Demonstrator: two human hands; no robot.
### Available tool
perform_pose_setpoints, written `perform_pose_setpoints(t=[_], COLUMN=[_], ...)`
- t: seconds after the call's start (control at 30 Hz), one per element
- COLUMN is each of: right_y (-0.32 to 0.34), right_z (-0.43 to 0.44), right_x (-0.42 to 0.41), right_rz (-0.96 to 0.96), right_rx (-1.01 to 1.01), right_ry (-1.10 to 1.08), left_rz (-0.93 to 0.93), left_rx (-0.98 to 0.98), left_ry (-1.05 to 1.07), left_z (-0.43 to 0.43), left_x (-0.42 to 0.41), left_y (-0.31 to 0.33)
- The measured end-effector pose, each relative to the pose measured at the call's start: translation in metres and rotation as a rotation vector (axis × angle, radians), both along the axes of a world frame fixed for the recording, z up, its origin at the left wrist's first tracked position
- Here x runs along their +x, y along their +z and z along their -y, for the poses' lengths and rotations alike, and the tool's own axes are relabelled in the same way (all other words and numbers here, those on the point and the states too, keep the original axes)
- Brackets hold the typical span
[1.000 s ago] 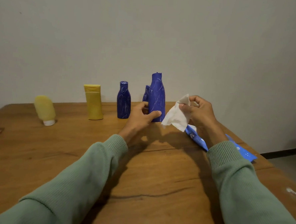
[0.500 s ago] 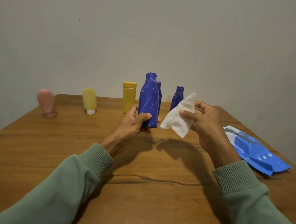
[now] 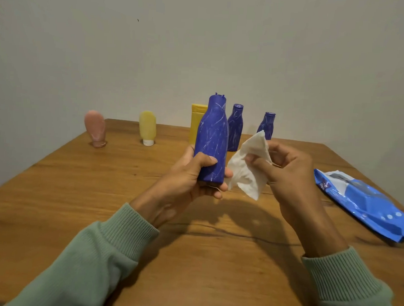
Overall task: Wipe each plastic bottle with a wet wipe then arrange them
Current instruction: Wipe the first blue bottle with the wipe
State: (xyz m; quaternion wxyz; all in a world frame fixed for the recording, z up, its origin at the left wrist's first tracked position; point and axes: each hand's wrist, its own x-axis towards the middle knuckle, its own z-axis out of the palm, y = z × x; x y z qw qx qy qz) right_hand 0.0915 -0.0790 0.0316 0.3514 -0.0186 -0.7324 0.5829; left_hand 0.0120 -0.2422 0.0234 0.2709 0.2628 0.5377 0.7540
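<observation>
Nearest me, the left hand (image 3: pixel 195 173) gripped the tall blue bottle (image 3: pixel 212 139) round its base and held it upright, lifted clear of the desk (image 3: pixel 99 194). Just right of it, the right hand (image 3: pixel 287 172) pinched a crumpled wet wipe (image 3: pixel 247 169) between thumb and fingers, close to the bottle's side; I could not tell whether they touched. I judged this bottle's wiping was about to begin. The next move called for pressing the wipe onto the body and rubbing from neck to base while the left hand turned it. The wipe pack (image 3: pixel 370 205) lay to the right. Farther back stood a small blue bottle (image 3: pixel 235 127), a second small blue bottle (image 3: pixel 266 126), a yellow bottle (image 3: pixel 196 119), a pale yellow tube (image 3: pixel 147 127) and a pink tube (image 3: pixel 95 127).
</observation>
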Motion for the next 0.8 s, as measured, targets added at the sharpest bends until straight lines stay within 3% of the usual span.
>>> perform_pose_setpoints(t=[0.27,0.43,0.67,0.8], right_y=[0.003,0.005,0.001,-0.001], right_z=[0.006,0.012,0.022,0.022], right_x=[0.013,0.015,0.016,0.011], right_rz=[-0.023,-0.032,-0.063,-0.066], right_rx=[-0.023,-0.052,0.103,0.053], right_ry=[0.007,0.033,-0.058,-0.091], left_rz=[0.191,0.217,0.254,0.275], left_rx=[0.068,0.061,0.060,0.055], left_ry=[-0.108,-0.092,-0.097,-0.093], left_z=[0.009,0.014,0.007,0.002], left_x=[0.014,0.009,0.012,0.016], left_y=[-0.003,-0.005,-0.002,-0.004])
